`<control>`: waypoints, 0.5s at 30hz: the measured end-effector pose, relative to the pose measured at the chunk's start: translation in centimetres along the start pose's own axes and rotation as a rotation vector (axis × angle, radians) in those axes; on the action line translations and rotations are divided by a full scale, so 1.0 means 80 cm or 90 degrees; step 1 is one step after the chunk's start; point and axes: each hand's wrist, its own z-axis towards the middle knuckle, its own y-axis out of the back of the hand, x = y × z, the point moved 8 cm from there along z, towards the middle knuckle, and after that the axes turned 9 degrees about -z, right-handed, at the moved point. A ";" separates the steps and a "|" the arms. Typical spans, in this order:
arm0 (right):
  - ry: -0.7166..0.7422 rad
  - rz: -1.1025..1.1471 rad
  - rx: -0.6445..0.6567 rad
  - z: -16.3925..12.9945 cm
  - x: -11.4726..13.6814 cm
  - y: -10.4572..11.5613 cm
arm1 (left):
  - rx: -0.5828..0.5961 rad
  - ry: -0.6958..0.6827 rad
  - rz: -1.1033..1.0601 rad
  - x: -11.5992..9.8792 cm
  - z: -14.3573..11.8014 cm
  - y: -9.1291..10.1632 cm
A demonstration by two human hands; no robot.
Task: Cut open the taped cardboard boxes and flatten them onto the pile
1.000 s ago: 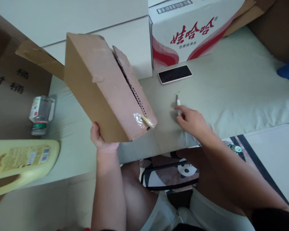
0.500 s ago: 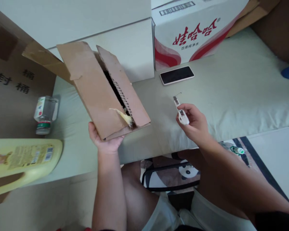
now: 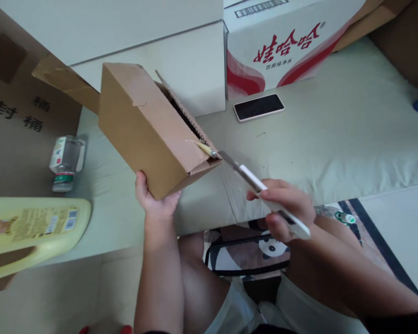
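Observation:
My left hand grips a brown cardboard box from below, at its lower near corner. The box is tilted, with a dark gap running between its top flaps. A crumpled strip of yellowish tape hangs at the near end of that gap. In my right hand is a white utility knife with its blade out. The blade tip points at the near end of the gap, by the tape; whether it touches cannot be made out.
On the pale green cushion lies a phone, with a small dark scrap near it. Behind stand white boxes and a red-marked white carton. At left are a clear bottle and a large yellow jug.
My right hand has turned the knife and brought its blade left to the box's near end. My left hand has tipped the box, showing its side. A dark scrap now lies on the cushion.

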 end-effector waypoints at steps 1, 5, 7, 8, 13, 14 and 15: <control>0.070 -0.002 -0.003 0.004 0.014 -0.002 | 0.002 0.002 0.004 0.001 -0.001 -0.001; 0.153 -0.051 0.003 0.015 0.031 -0.009 | -0.009 -0.009 0.036 0.000 -0.006 -0.005; 0.145 -0.074 0.000 0.018 0.029 -0.009 | -0.031 -0.003 0.057 0.001 -0.008 -0.004; 0.146 -0.083 -0.001 0.018 0.029 -0.008 | -0.042 0.003 0.066 0.001 -0.009 -0.003; 0.157 -0.126 0.000 0.017 0.033 -0.005 | -0.027 0.009 0.066 0.001 -0.005 0.004; 0.157 -0.123 -0.007 0.016 0.033 -0.004 | -0.017 0.010 0.063 0.002 -0.003 0.007; 0.144 -0.112 -0.018 0.015 0.029 -0.002 | -0.007 0.015 0.062 0.003 -0.001 0.011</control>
